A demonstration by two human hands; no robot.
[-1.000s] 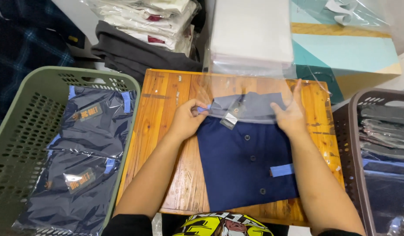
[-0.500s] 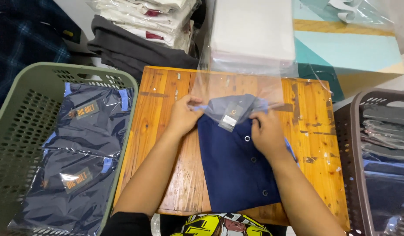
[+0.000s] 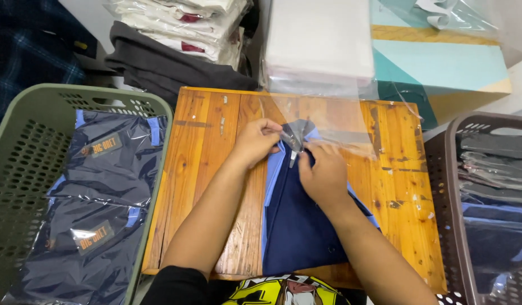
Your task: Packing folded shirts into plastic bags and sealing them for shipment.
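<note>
On the wooden table [image 3: 215, 169], a folded navy shirt [image 3: 300, 226] lies from the middle toward the near edge. The left hand [image 3: 255, 141] is closed, its fingertips pinching the shirt's grey collar [image 3: 299, 134] together with the edge of a clear plastic bag [image 3: 340, 121]. The right hand [image 3: 323, 175] lies on the shirt just below the collar, fingers curled and pressing the cloth. A green basket [image 3: 12, 169] of bagged shirts stands beside the left edge, a dark basket [image 3: 441, 169] beside the right edge.

We see matt navy cloth shirt [image 3: 297, 226] under glossy clear plastic bag [image 3: 340, 121] on the varnished, scuffed wooden board [image 3: 210, 169]; perforated matt plastic basket [image 3: 23, 169] beside the board.
</note>
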